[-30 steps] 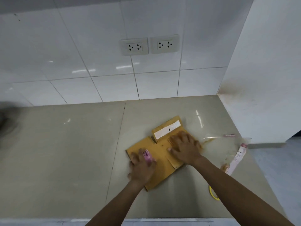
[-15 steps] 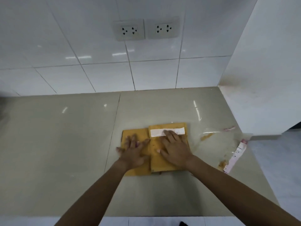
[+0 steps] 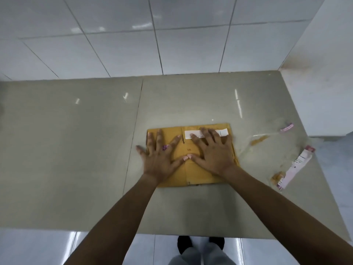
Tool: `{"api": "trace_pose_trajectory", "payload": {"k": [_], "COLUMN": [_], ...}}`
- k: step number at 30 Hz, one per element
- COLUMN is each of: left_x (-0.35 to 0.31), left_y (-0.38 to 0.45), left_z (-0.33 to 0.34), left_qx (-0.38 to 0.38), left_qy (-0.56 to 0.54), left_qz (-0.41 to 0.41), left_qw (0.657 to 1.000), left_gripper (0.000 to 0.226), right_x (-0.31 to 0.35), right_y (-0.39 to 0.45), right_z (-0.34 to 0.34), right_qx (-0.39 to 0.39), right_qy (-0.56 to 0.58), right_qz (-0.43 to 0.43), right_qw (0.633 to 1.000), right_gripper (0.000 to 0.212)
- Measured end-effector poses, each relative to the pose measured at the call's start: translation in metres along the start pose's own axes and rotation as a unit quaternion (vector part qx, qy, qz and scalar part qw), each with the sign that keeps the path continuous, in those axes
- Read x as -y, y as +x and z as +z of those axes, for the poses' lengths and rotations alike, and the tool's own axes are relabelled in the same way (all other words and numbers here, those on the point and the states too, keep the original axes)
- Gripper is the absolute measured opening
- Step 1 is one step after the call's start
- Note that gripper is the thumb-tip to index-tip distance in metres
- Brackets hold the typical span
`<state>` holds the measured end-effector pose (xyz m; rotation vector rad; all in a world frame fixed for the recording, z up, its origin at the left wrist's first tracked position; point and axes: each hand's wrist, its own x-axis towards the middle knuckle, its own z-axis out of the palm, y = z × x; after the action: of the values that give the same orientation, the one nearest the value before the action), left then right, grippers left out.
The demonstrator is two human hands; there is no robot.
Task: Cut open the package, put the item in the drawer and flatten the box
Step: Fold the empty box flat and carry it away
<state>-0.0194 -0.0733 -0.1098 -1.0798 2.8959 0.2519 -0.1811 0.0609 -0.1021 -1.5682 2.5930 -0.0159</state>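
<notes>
Near the right edge of the grey countertop (image 3: 76,150), I press my left hand (image 3: 159,159) and right hand (image 3: 214,152), fingers spread apart, on the box (image 3: 198,175) to keep it flat.

One flattened box (image 3: 191,155); two hands, left hand (image 3: 159,155) and right hand (image 3: 214,150); two torn tape strips (image 3: 294,169).

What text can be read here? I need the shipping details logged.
None legible.
White label on the flattened box: print blurred, partly under the right hand.
Small mark on box centre: too small.
Peeled label strip on the counter: unreadable.
</notes>
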Motion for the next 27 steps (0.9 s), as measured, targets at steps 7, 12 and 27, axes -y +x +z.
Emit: {"api": "trace_pose_trajectory", "payload": {"k": [7, 12, 27], "left_x": [0.003, 0.003, -0.002], "left_y": [0.003, 0.002, 0.001], "left_z": [0.011, 0.009, 0.013], "left_qx": [-0.061, -0.053, -0.059], "left_qy": [0.027, 0.022, 0.028], "left_qz": [0.024, 0.025, 0.037], "left_qw": [0.998, 0.998, 0.997], "left_gripper": [0.079, 0.081, 0.076], "right_x": [-0.008, -0.008, -0.007], "right_y": [0.005, 0.005, 0.004], "right_z": [0.012, 0.011, 0.013], "right_qx": [-0.026, -0.015, -0.038], "right_qy": [-0.01, -0.014, -0.001], "right_qz": [-0.014, -0.011, -0.009], "right_qw": [1.0, 1.0, 0.999], "right_gripper": [0.081, 0.082, 0.072]}}
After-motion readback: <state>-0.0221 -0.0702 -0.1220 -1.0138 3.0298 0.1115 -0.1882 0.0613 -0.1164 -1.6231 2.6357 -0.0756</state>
